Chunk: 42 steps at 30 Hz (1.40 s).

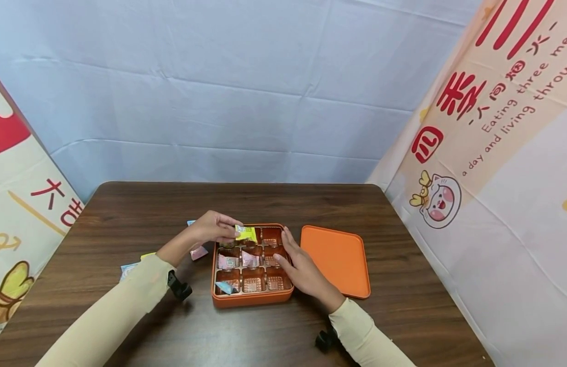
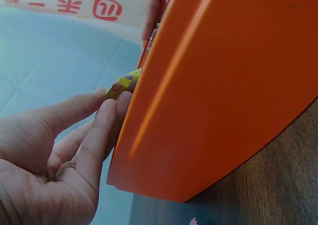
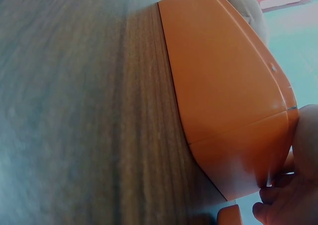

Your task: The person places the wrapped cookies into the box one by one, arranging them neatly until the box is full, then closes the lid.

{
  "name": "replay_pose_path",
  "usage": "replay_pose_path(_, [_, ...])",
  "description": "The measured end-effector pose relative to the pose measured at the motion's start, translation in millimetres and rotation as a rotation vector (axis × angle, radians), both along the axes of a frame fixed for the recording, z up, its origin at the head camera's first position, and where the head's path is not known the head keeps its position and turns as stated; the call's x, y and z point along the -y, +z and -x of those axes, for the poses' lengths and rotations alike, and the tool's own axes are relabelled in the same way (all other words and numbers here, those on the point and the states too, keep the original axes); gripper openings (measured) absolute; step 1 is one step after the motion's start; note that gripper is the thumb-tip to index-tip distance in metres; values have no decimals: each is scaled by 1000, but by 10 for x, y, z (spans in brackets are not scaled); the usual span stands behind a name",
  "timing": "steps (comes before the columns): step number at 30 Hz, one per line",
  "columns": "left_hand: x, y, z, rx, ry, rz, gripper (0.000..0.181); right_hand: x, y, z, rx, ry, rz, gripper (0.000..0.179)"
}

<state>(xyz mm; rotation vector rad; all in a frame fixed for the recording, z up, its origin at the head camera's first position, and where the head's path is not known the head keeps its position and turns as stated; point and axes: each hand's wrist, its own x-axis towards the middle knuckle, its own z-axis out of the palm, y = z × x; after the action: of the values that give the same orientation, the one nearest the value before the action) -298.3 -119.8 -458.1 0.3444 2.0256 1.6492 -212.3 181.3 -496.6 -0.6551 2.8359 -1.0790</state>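
My left hand (image 1: 213, 228) pinches a yellow wrapped candy (image 1: 247, 234) between thumb and fingers, over the back row of the orange divided box (image 1: 252, 300). In the left wrist view, the fingertips pinching the candy (image 2: 122, 85) are right at the box's rim. My right hand (image 1: 304, 268) rests along the box's right side, its fingers fairly straight and its thumb reaching over the rim. Inside the box, pink wrapped candies (image 1: 228, 262) sit in the left and middle compartments of the middle row. A blue wrapped candy (image 1: 226, 287) lies in the front left compartment.
The flat orange lid (image 1: 335, 261) lies on the dark wooden table (image 1: 416, 306) right of the box. Left of the box are a pink candy (image 1: 198, 253) and a blue candy (image 1: 127, 270), partly covered by my left arm. A pale cloth (image 1: 228, 92) hangs behind the table.
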Motion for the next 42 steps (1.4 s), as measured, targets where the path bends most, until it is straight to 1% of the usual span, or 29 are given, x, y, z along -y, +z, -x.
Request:
replay_pose_path(9, [-18,62,-28,-12,-2,42,40,5,-11,4,0,3,-8,75])
replay_pose_path(16, [-31,32,-23,-23,-30,18,42,15,-10,6,8,-2,-9,73])
replay_pose_path(25, [-27,43,-25,-22,-23,31,38,18,16,-10,-2,2,-6,74])
replay_pose_path(31, [-7,62,-39,-11,-18,16,37,9,18,4,2,6,-7,73])
replay_pose_path(35, [27,67,-48,-8,-25,-5,36,-1,5,5,3,3,-11,73])
replay_pose_path(42, [114,73,-61,-62,-17,12,39,2,14,-1,6,2,-13,73])
